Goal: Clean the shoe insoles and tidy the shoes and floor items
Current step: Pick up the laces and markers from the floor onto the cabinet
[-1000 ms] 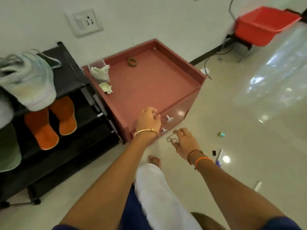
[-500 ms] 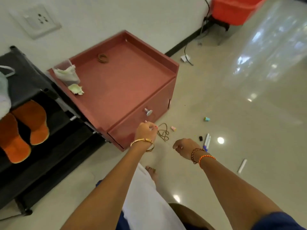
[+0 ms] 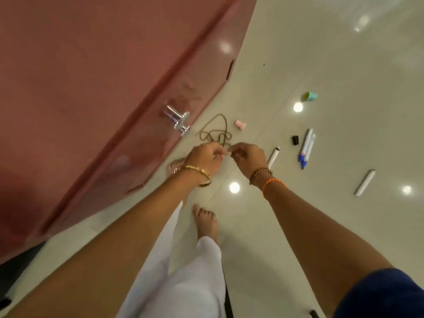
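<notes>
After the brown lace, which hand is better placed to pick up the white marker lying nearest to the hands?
Probably the right hand. The white marker lies just beside it on the floor, while the left hand is on the far side, near the cabinet. Both hands pinch the brown lace.

Both arms reach down and forward from the lower edge of the frame and converge just above its centre. The left hand (image 3: 205, 157) comes in from the lower left, its fingers curled inward with the tips pinched together. A gold bangle sits on its wrist. The right hand (image 3: 246, 157) comes in from the lower right, fingers likewise curled and pinching, the fingertips of the two hands nearly touching. Its wrist carries a brown beaded band and an orange thread. A dark blue sleeve covers the right upper arm at the lower right corner. White trouser legs and bare feet show between the forearms.
</notes>
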